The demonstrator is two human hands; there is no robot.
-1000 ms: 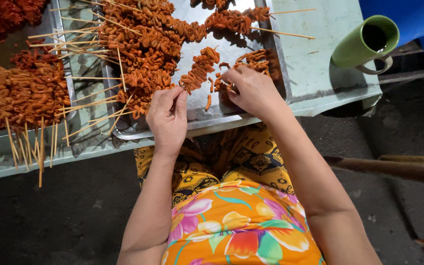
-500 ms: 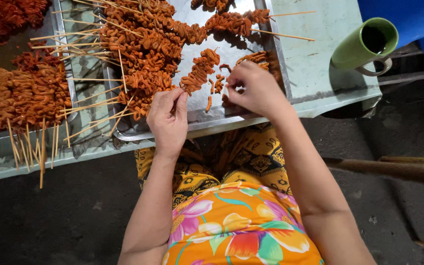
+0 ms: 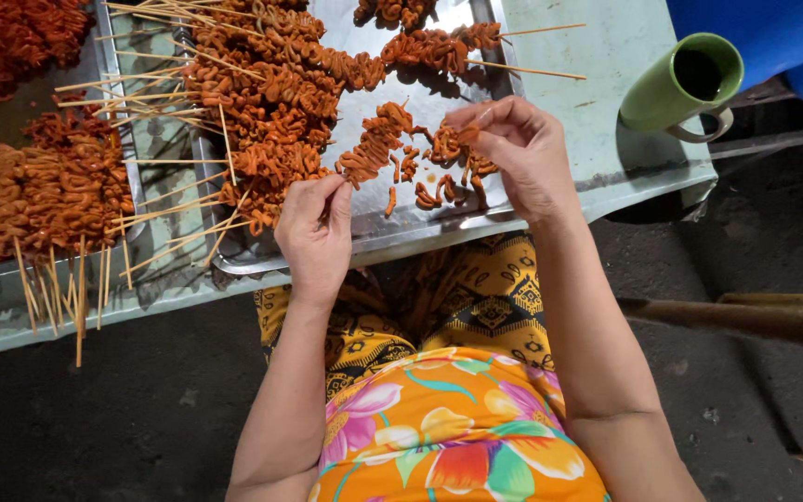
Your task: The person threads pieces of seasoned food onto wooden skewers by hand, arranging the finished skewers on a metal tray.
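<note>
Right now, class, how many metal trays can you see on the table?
2. One tray lies under the hands, another tray sits at the left, cut off by the frame. More may lie out of view.

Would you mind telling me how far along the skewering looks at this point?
Done: many loaded skewers are piled on the metal tray, with more on the left tray. In hand: the left hand holds a part-filled skewer, and the right hand pinches an orange piece at its fingers. Left: a few loose pieces lie on the tray.
</note>
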